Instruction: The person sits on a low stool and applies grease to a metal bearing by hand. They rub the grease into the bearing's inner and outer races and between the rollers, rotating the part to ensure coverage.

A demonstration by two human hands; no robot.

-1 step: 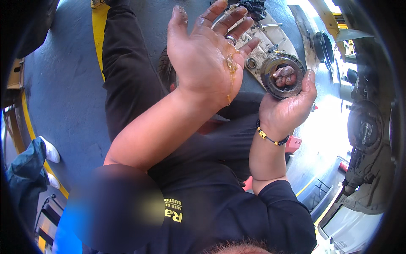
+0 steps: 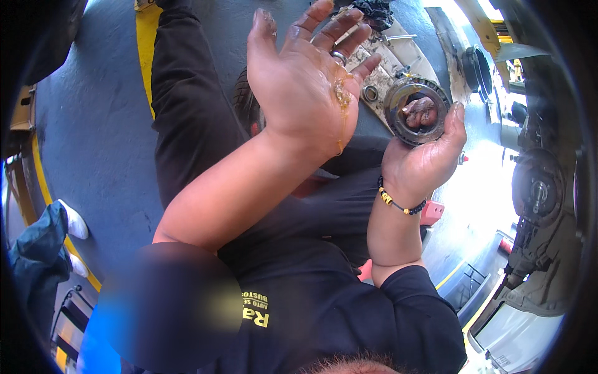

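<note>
My left hand (image 2: 305, 93) is raised with its palm up and its fingers spread. A smear of amber grease (image 2: 342, 96) lies on the palm near the little-finger side and trails toward the wrist. The fingertips look dark and greasy. To the right, my right hand (image 2: 423, 159) grips a dark round roller bearing (image 2: 393, 124) by its rim, the thumb along the outer edge. Curled fingertips show through the bearing's hole. The two hands are apart, and the bearing does not touch the left palm.
Beyond the hands lies a dirty pale panel (image 2: 411, 59) bearing a small ring (image 2: 370, 93), a metal tool and a crumpled black bag (image 2: 372, 14). A tyre (image 2: 242, 93) shows behind my left forearm. A wheel hub (image 2: 539, 190) is at the right; another person's legs (image 2: 40, 246) at the left.
</note>
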